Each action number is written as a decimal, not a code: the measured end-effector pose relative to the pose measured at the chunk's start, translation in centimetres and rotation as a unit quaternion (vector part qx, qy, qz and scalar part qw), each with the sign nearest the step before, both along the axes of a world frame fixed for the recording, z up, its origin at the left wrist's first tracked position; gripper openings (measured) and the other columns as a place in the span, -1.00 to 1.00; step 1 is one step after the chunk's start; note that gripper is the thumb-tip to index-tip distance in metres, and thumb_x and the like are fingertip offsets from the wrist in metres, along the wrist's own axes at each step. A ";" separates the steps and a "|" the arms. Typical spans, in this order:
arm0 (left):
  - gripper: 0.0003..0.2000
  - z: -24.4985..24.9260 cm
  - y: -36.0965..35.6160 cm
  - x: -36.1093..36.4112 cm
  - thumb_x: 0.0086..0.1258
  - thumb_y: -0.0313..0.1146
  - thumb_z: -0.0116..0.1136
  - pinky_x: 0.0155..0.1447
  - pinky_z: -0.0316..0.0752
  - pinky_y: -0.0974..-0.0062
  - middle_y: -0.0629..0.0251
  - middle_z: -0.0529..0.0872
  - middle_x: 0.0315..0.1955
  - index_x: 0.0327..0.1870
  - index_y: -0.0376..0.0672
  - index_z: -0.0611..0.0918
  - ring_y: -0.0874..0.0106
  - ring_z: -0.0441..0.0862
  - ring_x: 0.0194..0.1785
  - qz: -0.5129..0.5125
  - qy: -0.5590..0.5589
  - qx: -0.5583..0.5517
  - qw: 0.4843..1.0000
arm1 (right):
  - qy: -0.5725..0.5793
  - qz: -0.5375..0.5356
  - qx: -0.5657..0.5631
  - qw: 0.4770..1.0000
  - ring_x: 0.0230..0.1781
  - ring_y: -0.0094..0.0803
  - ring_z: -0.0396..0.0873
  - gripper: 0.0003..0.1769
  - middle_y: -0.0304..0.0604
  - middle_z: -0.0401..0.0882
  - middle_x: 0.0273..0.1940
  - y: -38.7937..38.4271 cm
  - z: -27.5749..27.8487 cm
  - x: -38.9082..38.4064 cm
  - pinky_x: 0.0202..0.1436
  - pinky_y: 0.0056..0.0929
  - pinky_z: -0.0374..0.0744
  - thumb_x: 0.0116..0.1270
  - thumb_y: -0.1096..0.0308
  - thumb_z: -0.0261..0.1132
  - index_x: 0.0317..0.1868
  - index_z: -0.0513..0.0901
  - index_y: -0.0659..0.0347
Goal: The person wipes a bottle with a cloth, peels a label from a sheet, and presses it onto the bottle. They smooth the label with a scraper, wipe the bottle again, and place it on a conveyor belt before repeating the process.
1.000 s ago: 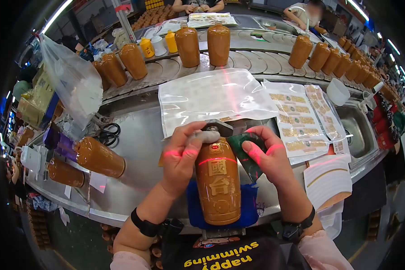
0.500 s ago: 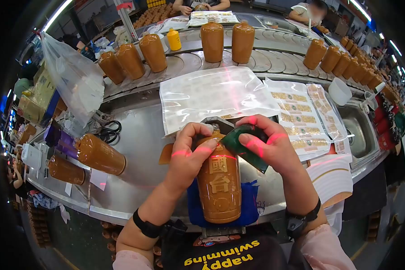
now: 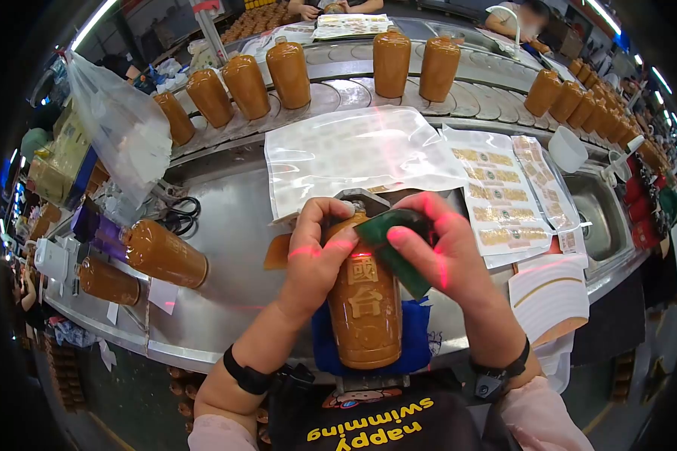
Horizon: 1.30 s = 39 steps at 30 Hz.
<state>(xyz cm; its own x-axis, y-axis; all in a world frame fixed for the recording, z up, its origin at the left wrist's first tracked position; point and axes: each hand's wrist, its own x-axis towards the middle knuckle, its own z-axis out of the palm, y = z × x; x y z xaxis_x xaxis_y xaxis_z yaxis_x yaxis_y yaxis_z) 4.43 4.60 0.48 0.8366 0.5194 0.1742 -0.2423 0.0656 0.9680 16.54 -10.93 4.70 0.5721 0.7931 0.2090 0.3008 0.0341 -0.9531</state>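
Centre frame, our left grip (image 3: 314,252) clasps a glossy brown bottle (image 3: 366,308), our right grip (image 3: 445,252) pinches a flat green sheet (image 3: 406,274); pressing seemingly needs steadiness next.

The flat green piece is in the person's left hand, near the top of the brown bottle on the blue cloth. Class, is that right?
Not quite: the head view shows the flat green piece in the right hand, not the left hand. It is indeed near the top of the brown bottle on the blue cloth.
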 end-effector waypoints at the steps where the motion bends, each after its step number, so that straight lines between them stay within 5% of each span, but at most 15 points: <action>1: -0.74 0.2 -0.3 0.0 0.36 -0.45 0.19 0.18 0.37 0.56 0.34 0.48 -0.09 0.01 -0.21 0.45 0.55 0.41 0.02 -0.005 -0.017 -0.047 0.999 | -0.029 -0.018 0.005 0.999 -0.30 -0.59 0.56 -0.72 -0.17 0.65 -0.29 0.3 -0.6 -0.2 -0.21 -0.52 0.57 0.37 0.35 0.35 -0.01 0.53 0.28; 7: -0.74 0.8 -0.6 -0.1 0.40 -0.46 0.15 0.19 0.40 0.54 0.31 0.51 -0.06 0.05 -0.23 0.44 0.53 0.45 0.07 0.017 -0.028 -0.026 0.999 | 0.043 -0.049 -0.011 0.998 -0.31 -0.59 0.54 -0.73 -0.19 0.63 -0.31 -0.4 -2.3 0.1 -0.24 -0.52 0.56 0.36 0.35 0.36 -0.04 0.53 0.30; 10: -0.75 0.0 -0.2 -0.6 0.41 -0.46 0.13 0.20 0.44 0.47 0.20 0.56 0.01 0.06 -0.26 0.48 0.41 0.47 0.12 0.062 -0.123 0.171 0.976 | 0.048 -0.068 -0.023 0.996 -0.31 -0.60 0.54 -0.72 -0.20 0.63 -0.31 -0.7 -2.5 0.1 -0.24 -0.53 0.56 0.36 0.36 0.36 -0.04 0.53 0.31; 11: -0.76 0.3 0.8 -1.3 0.41 -0.42 0.13 0.21 0.46 0.37 0.10 0.58 0.05 0.04 -0.29 0.57 0.26 0.49 0.16 0.073 -0.132 0.379 0.913 | 0.058 -0.062 -0.018 0.996 -0.28 -0.62 0.53 -0.73 -0.24 0.62 -0.29 -0.8 -2.6 0.1 -0.21 -0.56 0.55 0.37 0.36 0.35 -0.03 0.52 0.29; 14: -0.74 1.3 0.9 -1.4 0.27 -0.39 0.22 0.21 0.42 0.23 0.09 0.65 -0.10 -0.04 -0.21 0.71 0.14 0.50 0.11 0.081 -0.107 0.500 0.855 | 0.072 -0.048 -0.014 0.996 -0.23 -0.65 0.54 -0.74 -0.30 0.61 -0.25 -0.8 -3.0 0.2 -0.16 -0.62 0.54 0.39 0.38 0.34 0.00 0.53 0.25; 18: -0.71 1.5 1.7 -0.5 0.23 -0.43 0.20 0.23 0.38 0.21 0.10 0.65 -0.13 -0.01 -0.17 0.72 0.14 0.53 0.04 0.037 -0.078 0.507 0.858 | -0.038 -0.080 -0.016 0.996 -0.24 -0.60 0.58 -0.72 -0.24 0.64 -0.24 -1.3 -3.9 1.6 -0.18 -0.57 0.58 0.34 0.37 0.35 0.02 0.56 0.22; 20: -0.72 2.0 1.6 -0.7 0.32 -0.39 0.13 0.22 0.38 0.23 0.13 0.66 -0.11 0.00 -0.22 0.70 0.18 0.53 0.04 0.013 -0.059 0.490 0.870 | 0.013 -0.062 -0.046 0.997 -0.27 -0.57 0.60 -0.69 -0.19 0.65 -0.21 -1.9 -1.7 1.4 -0.19 -0.51 0.60 0.32 0.33 0.35 0.03 0.57 0.21; 24: -0.62 2.1 1.8 -0.4 0.53 -0.18 -0.03 0.28 0.36 0.27 0.04 0.63 0.04 0.08 -0.31 0.63 0.18 0.52 0.10 -0.007 -0.059 0.437 0.897 | -0.088 -0.042 -0.006 0.995 -0.21 -0.39 0.62 -0.63 -0.08 0.64 -0.19 -1.1 -1.2 2.1 -0.09 -0.38 0.59 0.28 0.30 0.34 0.05 0.55 0.24; 25: -0.59 1.8 1.8 -0.5 0.55 -0.14 -0.06 0.29 0.36 0.28 0.01 0.61 0.07 0.10 -0.32 0.61 0.18 0.52 0.12 0.008 -0.058 0.429 0.902 | -0.039 -0.017 0.022 0.999 -0.21 -0.16 0.67 -0.64 0.07 0.65 -0.24 -0.6 -0.9 2.3 -0.09 -0.27 0.59 0.21 0.29 0.35 -0.03 0.58 0.28; 28: -0.46 0.2 1.8 -1.6 0.59 -0.05 -0.14 0.34 0.33 0.28 -0.07 0.54 0.16 0.26 -0.44 0.46 0.18 0.48 0.24 0.032 -0.027 0.374 0.927 | -0.068 -0.011 -0.007 0.998 -0.18 -0.06 0.66 -0.67 0.05 0.66 -0.23 0.8 -1.2 3.2 -0.08 -0.23 0.59 0.22 0.30 0.37 -0.07 0.56 0.28; 29: -0.43 -0.2 1.6 -1.9 0.60 -0.04 -0.14 0.35 0.32 0.28 -0.06 0.54 0.16 0.30 -0.46 0.41 0.19 0.46 0.27 0.046 -0.019 0.356 0.933 | -0.135 -0.076 0.009 0.988 -0.14 0.02 0.64 -0.69 0.02 0.67 -0.21 1.3 -1.4 2.9 -0.08 -0.19 0.59 0.19 0.33 0.37 -0.09 0.56 0.26; 33: -0.36 -1.8 1.2 -3.2 0.61 -0.04 -0.17 0.41 0.28 0.29 -0.06 0.48 0.23 0.43 -0.50 0.22 0.21 0.40 0.37 0.032 -0.030 0.203 0.978 | -0.428 0.010 0.069 0.901 -0.16 0.02 0.61 -0.66 0.03 0.62 -0.25 0.6 1.7 -0.2 -0.06 -0.10 0.55 0.12 0.33 0.36 -0.09 0.57 0.22; 36: -0.35 -2.4 0.8 -3.9 0.62 -0.04 -0.17 0.42 0.28 0.32 -0.07 0.42 0.30 0.45 -0.48 0.18 0.24 0.38 0.39 0.063 -0.025 0.202 0.977 | -0.250 0.146 0.036 0.956 -0.17 0.03 0.60 -0.72 0.05 0.59 -0.27 2.1 1.0 0.9 -0.07 -0.06 0.53 0.16 0.33 0.32 -0.13 0.56 0.23; 39: -0.39 -2.1 -0.1 -3.6 0.62 -0.05 -0.18 0.46 0.23 0.24 -0.08 0.40 0.34 0.42 -0.44 0.26 0.18 0.36 0.41 0.069 -0.032 0.242 0.967 | -0.429 -0.048 0.016 0.902 -0.13 -0.07 0.59 -0.76 -0.04 0.60 -0.20 2.6 1.5 2.0 -0.10 -0.12 0.50 0.11 0.33 0.33 -0.19 0.60 0.16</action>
<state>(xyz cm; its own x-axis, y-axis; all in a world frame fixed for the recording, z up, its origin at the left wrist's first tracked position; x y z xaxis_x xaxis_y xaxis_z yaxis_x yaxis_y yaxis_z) 0.87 4.53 -1.65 0.7441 0.4697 0.4751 -0.2776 -0.4295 0.8594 18.57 -8.34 6.17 0.2554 0.7346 0.6286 0.9298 -0.0085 -0.3679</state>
